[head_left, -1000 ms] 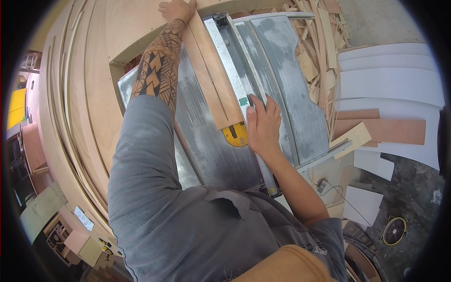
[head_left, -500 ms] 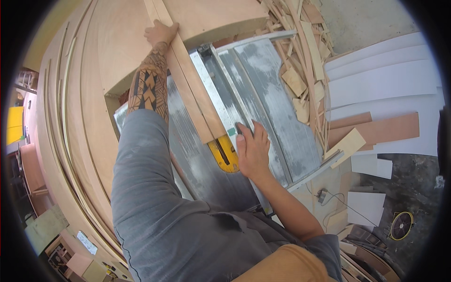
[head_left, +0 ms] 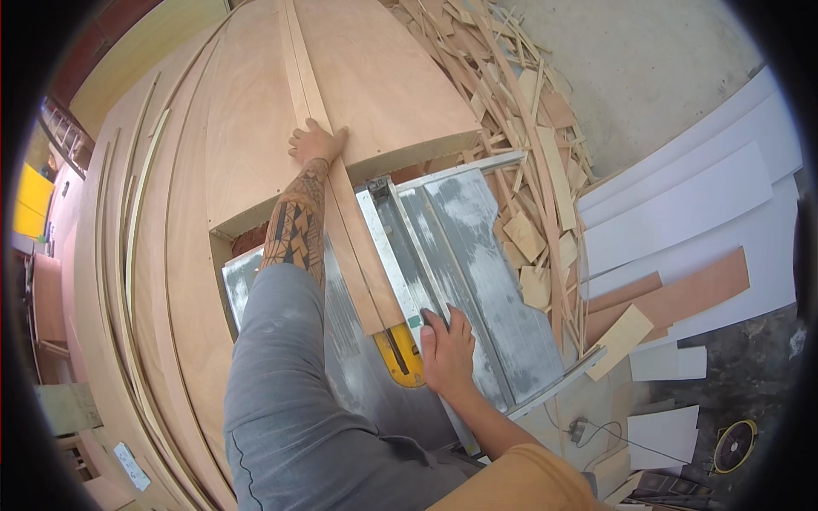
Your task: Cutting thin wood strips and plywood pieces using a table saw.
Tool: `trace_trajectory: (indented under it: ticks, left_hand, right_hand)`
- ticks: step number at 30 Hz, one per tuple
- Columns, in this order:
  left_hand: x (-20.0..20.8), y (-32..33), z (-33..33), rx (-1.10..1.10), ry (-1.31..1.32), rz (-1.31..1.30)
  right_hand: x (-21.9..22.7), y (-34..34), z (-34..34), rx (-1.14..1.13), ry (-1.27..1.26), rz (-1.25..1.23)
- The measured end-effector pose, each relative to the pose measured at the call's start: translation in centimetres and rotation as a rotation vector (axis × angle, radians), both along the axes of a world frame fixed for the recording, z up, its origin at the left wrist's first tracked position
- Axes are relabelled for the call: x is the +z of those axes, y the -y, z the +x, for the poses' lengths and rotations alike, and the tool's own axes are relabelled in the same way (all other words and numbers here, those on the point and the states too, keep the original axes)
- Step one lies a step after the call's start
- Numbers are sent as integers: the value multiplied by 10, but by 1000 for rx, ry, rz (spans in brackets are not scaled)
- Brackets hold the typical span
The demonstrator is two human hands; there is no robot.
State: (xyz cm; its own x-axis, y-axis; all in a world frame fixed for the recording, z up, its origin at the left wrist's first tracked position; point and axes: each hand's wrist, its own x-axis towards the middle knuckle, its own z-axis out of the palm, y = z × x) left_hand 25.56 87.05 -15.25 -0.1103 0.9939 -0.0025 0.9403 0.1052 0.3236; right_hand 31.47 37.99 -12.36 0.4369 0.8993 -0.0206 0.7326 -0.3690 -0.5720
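Observation:
A long, narrow plywood board (head_left: 349, 243) lies over the grey metal top of a table saw (head_left: 473, 234), a lengthwise cut line dividing it into two strips. Its near end overlaps the yellow throat plate (head_left: 400, 364), where a dark slot shows. My left hand (head_left: 317, 142) grips across both strips at the far side of the saw, fingers over the left edge and thumb at the right. Closed over the silver rip fence (head_left: 390, 255) is my right hand (head_left: 449, 351), beside the throat plate. A small dark piece shows between its thumb and forefinger; I cannot tell what it is.
A wide plywood surface (head_left: 392, 72) extends beyond the saw. Thin wood strips (head_left: 128, 255) lie along the left. Heaped offcuts (head_left: 532, 230) border the saw's right side, with white sheets (head_left: 682, 204) farther right. A cord (head_left: 609, 430) and a round fan (head_left: 734, 445) are at lower right.
The view has tilted, so the saw, board and both hands appear lower in the picture. Both hands keep their holds, and the board shows no clear shift against the saw.

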Motion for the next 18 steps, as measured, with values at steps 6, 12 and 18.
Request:
trace_trajectory:
  ticks: [6,12,18]
  left_hand:
    - [-9,-5,-13,152,221,-17]
    - [-50,-25,-69,1,205,-219]
    - [-30,36,-38,-177,270,-383]
  right_hand:
    - [-2,4,-1,9,-12,-21]
    - [4,-2,-5,26,-91,-57]
    - [-7,0,5,-32,-11,-39]
